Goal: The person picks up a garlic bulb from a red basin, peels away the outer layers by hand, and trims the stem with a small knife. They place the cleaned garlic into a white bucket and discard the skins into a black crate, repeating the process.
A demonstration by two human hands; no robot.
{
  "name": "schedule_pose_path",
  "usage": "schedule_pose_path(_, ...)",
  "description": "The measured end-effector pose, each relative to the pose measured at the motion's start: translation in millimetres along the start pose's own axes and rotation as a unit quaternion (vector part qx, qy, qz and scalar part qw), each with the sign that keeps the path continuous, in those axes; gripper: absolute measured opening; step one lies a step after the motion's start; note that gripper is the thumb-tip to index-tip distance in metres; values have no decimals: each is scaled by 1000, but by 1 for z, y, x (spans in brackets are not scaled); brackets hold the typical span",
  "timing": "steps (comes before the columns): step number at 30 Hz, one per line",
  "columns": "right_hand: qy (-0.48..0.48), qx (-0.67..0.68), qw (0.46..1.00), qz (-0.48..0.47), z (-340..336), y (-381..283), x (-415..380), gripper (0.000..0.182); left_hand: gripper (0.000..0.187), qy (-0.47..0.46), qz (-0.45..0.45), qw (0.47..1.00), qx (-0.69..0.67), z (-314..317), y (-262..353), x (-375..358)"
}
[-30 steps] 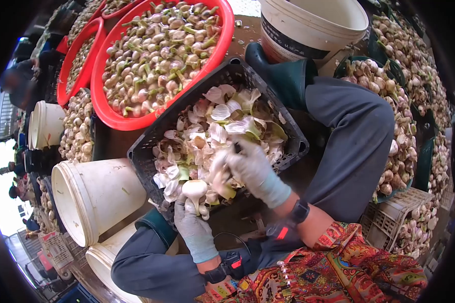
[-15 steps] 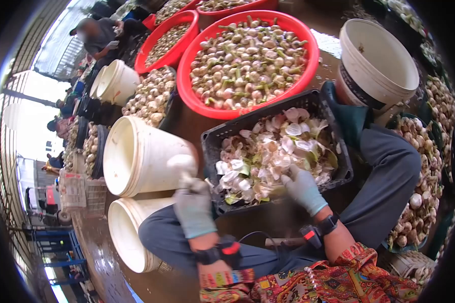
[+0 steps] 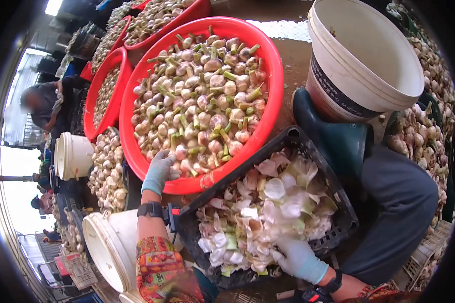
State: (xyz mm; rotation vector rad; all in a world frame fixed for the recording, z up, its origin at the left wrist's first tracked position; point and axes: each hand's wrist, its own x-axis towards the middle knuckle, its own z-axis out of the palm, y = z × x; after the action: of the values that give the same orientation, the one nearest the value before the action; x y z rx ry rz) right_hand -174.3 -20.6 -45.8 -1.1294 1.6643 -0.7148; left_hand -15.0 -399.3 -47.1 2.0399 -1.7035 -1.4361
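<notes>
My left hand point(image 3: 160, 170), in a pale glove with a light-blue cuff, reaches over the near rim of a large red basin point(image 3: 277, 91). Its fingers are apart and touch the garlic bulbs point(image 3: 207, 101) heaped there, stems trimmed short. My right hand point(image 3: 299, 258), gloved alike, rests at the near side of a black plastic crate point(image 3: 350, 218). Papery garlic skins point(image 3: 268, 212) fill this crate. The right fingers look loosely spread against the skins, their tips partly hidden, with nothing visible held.
A white bucket point(image 3: 333, 65) stands beyond my green boot point(image 3: 333, 136). Another white bucket point(image 3: 124, 242) lies tipped at the left. More red basins point(image 3: 117, 96) and garlic piles point(image 3: 108, 171) surround me. A person point(image 3: 48, 108) sits at the far left.
My left hand has moved from beside the white buckets, where a blurred pale thing showed at its fingers, forward to the red basin. My right hand stays at the skins. The view has shifted.
</notes>
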Motion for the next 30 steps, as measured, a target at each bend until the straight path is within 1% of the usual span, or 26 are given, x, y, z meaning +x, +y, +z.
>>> schedule_pose_path(1,-17,6,1000,25,0,1,6,23,48,1,5,998,64,0,-20,50)
schedule_pose_path(2,-35,11,998,50,2,3,10,23,51,10,-17,980,196,-2,-35,95)
schedule_pose_path(4,-32,58,996,59,2,2,19,23,51,21,-101,967,235,20,-21,114)
schedule_pose_path(6,-33,70,995,65,-2,-1,23,24,52,-23,-114,985,130,29,-15,106)
schedule_pose_path(7,-46,77,994,68,0,1,23,25,43,-34,-109,989,98,32,-7,96)
schedule_pose_path(8,-54,81,993,67,1,3,22,26,43,-36,-109,988,101,30,-1,86)
schedule_pose_path(10,-52,99,992,52,2,9,20,27,35,-44,-6,998,-35,22,9,61)
schedule_pose_path(11,-54,116,991,36,3,10,16,28,31,-67,20,989,-129,17,12,47)
schedule_pose_path(12,-50,118,991,34,0,6,14,28,31,-68,24,989,-126,19,14,23)
schedule_pose_path(13,1,126,992,-33,-6,1,15,28,31,-65,83,966,-237,29,17,-10)
schedule_pose_path(14,50,133,985,-98,-10,-6,14,28,31,-59,139,927,-343,40,19,-46)
schedule_pose_path(16,107,176,972,-111,-6,-11,8,40,31,-12,123,904,-409,78,18,-130)
schedule_pose_path(18,106,88,983,-122,-12,-9,-3,50,32,-92,113,895,-422,101,-15,-184)
schedule_pose_path(19,115,80,981,-136,-14,-9,-7,51,32,-92,85,902,-413,115,-27,-208)
schedule_pose_path(20,123,72,978,-151,-15,-10,-11,52,33,-42,72,923,-375,128,-36,-232)
schedule_pose_path(22,85,25,982,-168,-13,-9,-21,51,36,-24,45,944,-327,139,-64,-262)
schedule_pose_path(23,5,-15,992,-125,-17,-14,-29,46,40,-11,40,955,-293,142,-73,-275)
schedule_pose_path(24,1,-16,992,-127,-13,-15,-33,46,40,-7,39,955,-295,143,-80,-286)
schedule_pose_path(26,-53,-52,987,-140,1,-10,-34,45,43,-10,22,954,-300,142,-93,-303)
schedule_pose_path(27,-61,-47,986,-148,5,-10,-36,44,43,17,-21,946,-324,141,-97,-306)
schedule_pose_path(30,-75,-59,983,-158,14,-12,-40,44,44,35,-37,947,-318,138,-101,-313)
